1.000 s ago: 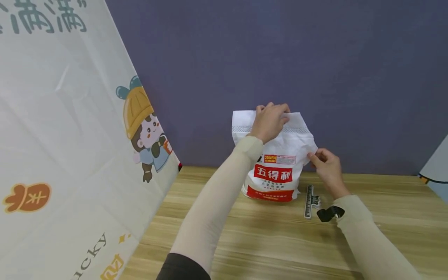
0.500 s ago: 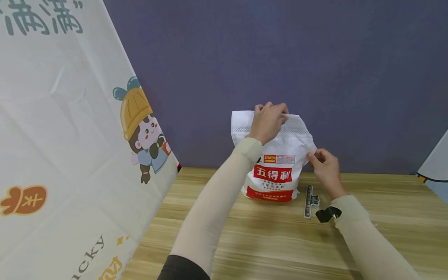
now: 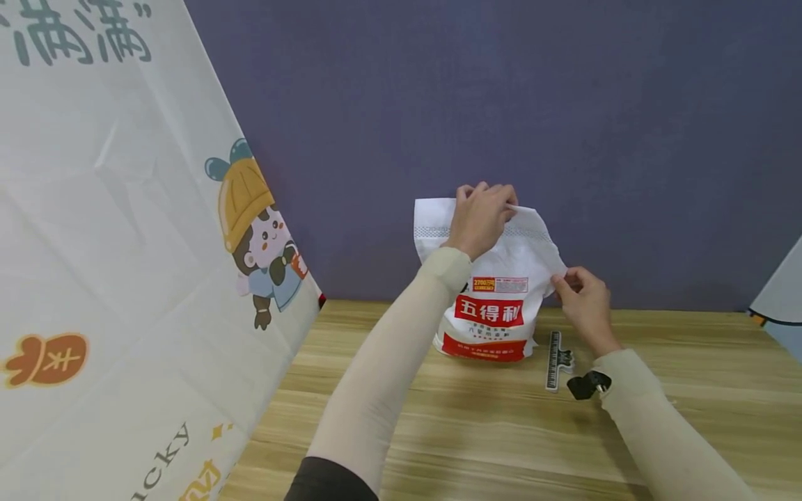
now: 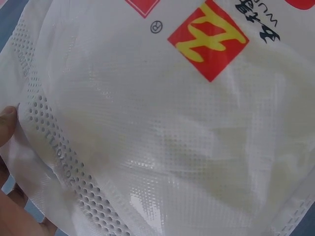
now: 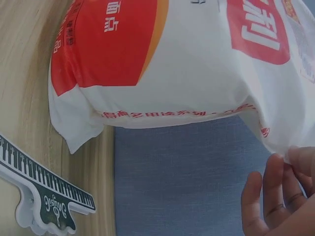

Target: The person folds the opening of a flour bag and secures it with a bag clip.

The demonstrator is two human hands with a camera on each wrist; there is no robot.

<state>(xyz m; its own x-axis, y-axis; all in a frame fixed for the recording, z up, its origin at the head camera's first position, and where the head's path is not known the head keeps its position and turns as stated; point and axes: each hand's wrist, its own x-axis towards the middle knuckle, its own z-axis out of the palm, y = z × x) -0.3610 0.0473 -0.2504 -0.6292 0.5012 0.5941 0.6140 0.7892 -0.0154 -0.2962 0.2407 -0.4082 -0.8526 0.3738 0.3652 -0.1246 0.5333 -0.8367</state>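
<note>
White bag [image 3: 498,296]: upright on the wooden table [image 3: 476,431], before the dark blue backdrop [image 3: 626,139]; red panels on its front;
Left hand [image 3: 481,219]: grips the bag's top edge; thumb on one face, fingers behind;
Right hand [image 3: 585,303]: pinches the bag's side corner, thumb against fingertips; other fingers slightly bent;
Keyboard-patterned clip [image 3: 554,362]: on the table beside the bag, near the right hand

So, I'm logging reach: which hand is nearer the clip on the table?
Right. The right hand pinches the white bag just above the clip in the head view; the left hand holds the bag's top, farther off.
</note>
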